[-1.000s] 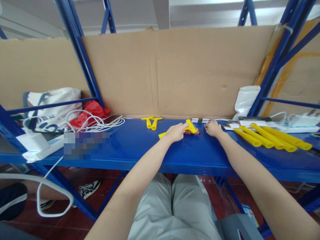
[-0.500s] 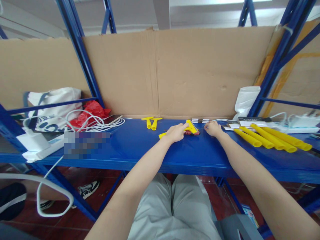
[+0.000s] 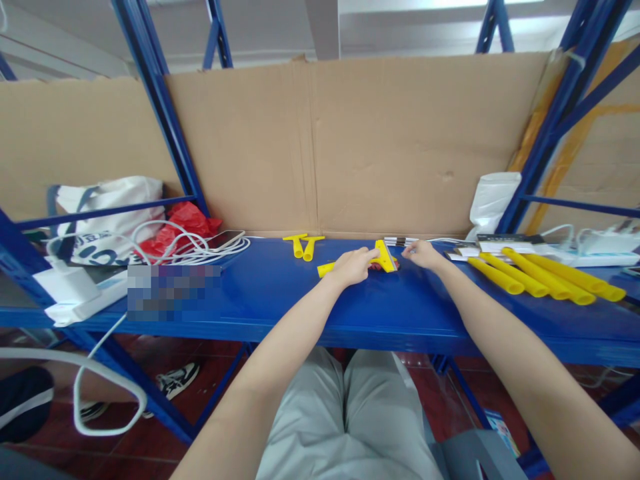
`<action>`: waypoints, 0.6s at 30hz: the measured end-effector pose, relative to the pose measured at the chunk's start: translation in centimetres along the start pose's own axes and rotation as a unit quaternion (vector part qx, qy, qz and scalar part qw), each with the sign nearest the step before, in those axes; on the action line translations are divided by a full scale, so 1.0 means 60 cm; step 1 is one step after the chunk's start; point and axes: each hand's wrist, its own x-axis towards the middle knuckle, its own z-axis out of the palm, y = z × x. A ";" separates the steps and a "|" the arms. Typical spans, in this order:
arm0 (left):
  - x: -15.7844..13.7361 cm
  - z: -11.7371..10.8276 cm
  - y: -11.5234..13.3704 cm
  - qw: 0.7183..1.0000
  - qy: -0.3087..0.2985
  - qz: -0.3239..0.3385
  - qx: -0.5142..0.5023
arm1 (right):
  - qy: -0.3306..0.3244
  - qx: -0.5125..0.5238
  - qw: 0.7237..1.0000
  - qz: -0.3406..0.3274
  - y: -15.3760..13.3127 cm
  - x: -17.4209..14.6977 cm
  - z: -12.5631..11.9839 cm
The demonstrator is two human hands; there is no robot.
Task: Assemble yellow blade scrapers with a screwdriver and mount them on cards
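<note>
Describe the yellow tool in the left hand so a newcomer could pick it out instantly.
Start at the tall cardboard sheet, then drop to the blue shelf in front of it. Near the shelf's middle, the left hand grips a yellow tool, its wide head towards the right hand. Unlike the two yellow T-shaped pieces near the cardboard sheet, this one is held.

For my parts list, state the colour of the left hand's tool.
The tool is mainly yellow, best seen in the head view.

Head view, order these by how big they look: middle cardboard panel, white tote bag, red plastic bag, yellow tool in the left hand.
1. Middle cardboard panel
2. White tote bag
3. Red plastic bag
4. Yellow tool, partly covered by the left hand
</note>
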 end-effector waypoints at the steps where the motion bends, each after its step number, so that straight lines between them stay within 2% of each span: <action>1: 0.000 0.000 0.001 1.000 0.000 0.003 -0.001 | 0.007 0.054 0.998 -0.006 -0.009 -0.003 -0.002; 4: -0.001 -0.002 0.003 1.000 -0.004 0.004 0.001 | 0.025 0.192 0.981 -0.025 -0.038 -0.014 -0.010; 7: -0.001 -0.003 0.005 1.000 -0.007 0.003 0.008 | 0.028 0.257 0.965 -0.036 -0.063 -0.023 -0.013; 12: -0.002 -0.004 0.010 1.000 -0.006 0.013 0.010 | 0.001 0.286 0.957 -0.047 -0.083 -0.030 -0.008; 18: -0.003 -0.004 0.013 1.000 0.003 0.025 0.013 | 0.000 0.276 0.961 -0.038 -0.090 -0.035 -0.007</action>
